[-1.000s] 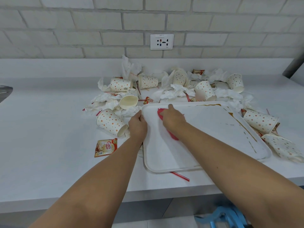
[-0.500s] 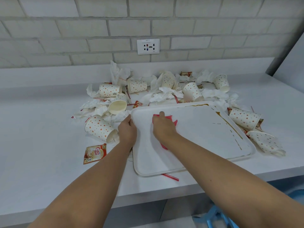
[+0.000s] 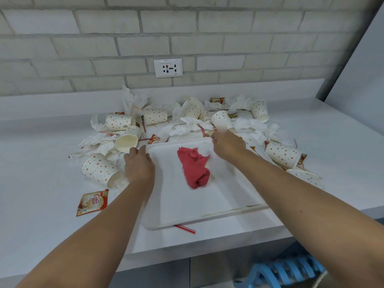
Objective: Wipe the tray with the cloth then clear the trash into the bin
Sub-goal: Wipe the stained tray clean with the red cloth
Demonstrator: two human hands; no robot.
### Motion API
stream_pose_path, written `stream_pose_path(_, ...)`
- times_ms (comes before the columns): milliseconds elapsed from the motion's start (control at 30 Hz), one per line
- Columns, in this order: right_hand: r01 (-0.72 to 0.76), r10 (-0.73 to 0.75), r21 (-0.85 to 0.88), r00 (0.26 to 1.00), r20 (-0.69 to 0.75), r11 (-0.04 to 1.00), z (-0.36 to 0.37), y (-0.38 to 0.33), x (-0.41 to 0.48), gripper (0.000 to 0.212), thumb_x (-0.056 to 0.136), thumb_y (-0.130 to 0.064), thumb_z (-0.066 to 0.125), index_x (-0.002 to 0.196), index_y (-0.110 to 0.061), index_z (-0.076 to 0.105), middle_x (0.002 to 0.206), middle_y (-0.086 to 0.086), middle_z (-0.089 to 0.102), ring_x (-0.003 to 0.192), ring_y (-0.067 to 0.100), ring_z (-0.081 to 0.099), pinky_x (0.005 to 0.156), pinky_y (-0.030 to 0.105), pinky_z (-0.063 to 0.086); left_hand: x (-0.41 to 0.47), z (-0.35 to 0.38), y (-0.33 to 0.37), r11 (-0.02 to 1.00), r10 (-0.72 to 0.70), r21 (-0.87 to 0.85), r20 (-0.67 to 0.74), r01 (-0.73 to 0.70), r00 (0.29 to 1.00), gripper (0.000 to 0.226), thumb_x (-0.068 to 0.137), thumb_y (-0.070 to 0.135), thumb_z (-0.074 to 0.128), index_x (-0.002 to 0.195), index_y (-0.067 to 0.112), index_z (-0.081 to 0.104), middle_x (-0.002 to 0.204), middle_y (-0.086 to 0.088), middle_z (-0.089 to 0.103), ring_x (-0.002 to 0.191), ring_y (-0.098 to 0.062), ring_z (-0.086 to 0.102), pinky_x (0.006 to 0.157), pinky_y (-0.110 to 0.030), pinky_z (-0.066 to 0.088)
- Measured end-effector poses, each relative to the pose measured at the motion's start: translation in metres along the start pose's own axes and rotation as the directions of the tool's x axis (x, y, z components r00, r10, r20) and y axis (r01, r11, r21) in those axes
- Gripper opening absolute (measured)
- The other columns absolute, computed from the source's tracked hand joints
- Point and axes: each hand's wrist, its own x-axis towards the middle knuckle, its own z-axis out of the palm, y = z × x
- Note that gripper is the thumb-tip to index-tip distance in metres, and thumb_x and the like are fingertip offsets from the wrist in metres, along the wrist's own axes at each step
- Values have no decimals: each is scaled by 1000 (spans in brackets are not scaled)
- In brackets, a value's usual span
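A white tray [image 3: 187, 204] lies on the counter near its front edge, with a brown stain line along its near rim. A crumpled red cloth [image 3: 194, 166] lies loose on the tray's middle, with no hand on it. My left hand [image 3: 139, 165] grips the tray's far left corner, fingers curled over the rim. At the far right edge of the tray, my right hand [image 3: 227, 145] holds the rim. Trash is piled behind and beside the tray: dotted paper cups [image 3: 99, 170], crumpled tissues [image 3: 187, 125] and sachets.
A Coffee Mate sachet [image 3: 92, 202] lies left of the tray. A red striped straw [image 3: 185, 228] pokes out under the tray's front. More cups [image 3: 282, 154] lie at the right. A blue slatted object [image 3: 291, 269] stands below the counter. A brick wall with a socket [image 3: 168, 67] is behind.
My right hand let go of the red cloth and moved to the tray's far right edge. The tray has turned, bringing its stained rim to the front.
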Motion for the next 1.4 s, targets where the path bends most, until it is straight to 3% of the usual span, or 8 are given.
stream_pose_path(233, -246, 251, -78, 965, 76, 966, -6, 91, 1, 19, 91, 2, 41, 101, 0, 57, 129, 17, 52, 110, 28, 53, 88, 37, 45, -16, 14, 80, 990, 127, -92, 248, -107, 960, 43, 99, 37, 35, 129, 13, 53, 134, -14, 41, 122, -34, 37, 99, -43, 36)
stream_pose_path(333, -281, 290, -111, 954, 77, 953, 6, 113, -7, 35, 94, 0, 41, 129, -1, 46, 137, 18, 41, 125, 32, 44, 102, 38, 39, -30, 24, 103, 994, 107, -10, 381, -112, 918, 55, 93, 51, 38, 129, 11, 48, 132, -14, 39, 122, -34, 36, 99, -44, 37)
stream_pose_path(567, -327, 320, 113, 944, 76, 938, 20, 136, -4, 34, 95, 4, 39, 126, -1, 53, 129, 15, 55, 119, 28, 54, 95, 34, 45, -28, 33, 121, 978, 178, 25, 408, -206, 895, 35, 89, 12, 46, 122, 2, 49, 127, -16, 40, 117, -33, 37, 96, -34, 36)
stream_pose_path(733, -245, 235, 185, 969, 78, 952, 25, 144, -5, 45, 95, 4, 34, 138, -5, 45, 137, 12, 51, 125, 26, 49, 100, 33, 40, -24, 47, 126, 923, 362, -51, 460, -382, 811, 38, 91, 13, 52, 129, 18, 56, 127, -10, 48, 118, -31, 43, 101, -32, 37)
stream_pose_path(933, -178, 174, 162, 984, 36, 971, 35, 145, -3, 44, 96, 2, 33, 136, -11, 47, 122, 12, 59, 110, 26, 57, 83, 33, 47, 13, 39, 118, 981, 191, -122, 430, -152, 883, 18, 88, 11, 59, 100, 13, 72, 93, 1, 68, 71, -10, 59, 60, -3, 42)
stream_pose_path(1100, -141, 139, 90, 990, 30, 986, 40, 147, -1, 40, 98, -3, 35, 134, -13, 47, 118, 11, 61, 104, 24, 58, 73, 30, 42, 31, 52, 129, 999, 30, -26, 386, -22, 922, 22, 87, 16, 54, 97, 7, 71, 96, -9, 72, 92, -25, 66, 90, -35, 51)
stream_pose_path(1267, -131, 129, 74, 991, 37, 989, 39, 149, 0, 39, 97, -2, 35, 131, -13, 50, 107, 9, 62, 83, 19, 49, 66, 28, 37, 23, 62, 156, 998, 47, 18, 373, -58, 927, 41, 88, 38, 57, 105, 0, 62, 107, -13, 64, 106, -28, 58, 93, -34, 43)
stream_pose_path(1400, -119, 117, 33, 992, 51, 992, 38, 149, 0, 40, 96, -1, 36, 132, -13, 48, 96, 6, 57, 81, 18, 47, 66, 28, 37, 21, 73, 166, 974, 226, -107, 474, -199, 851, 29, 76, 37, 73, 76, 9, 67, 86, -6, 65, 92, -20, 59, 82, -28, 44)
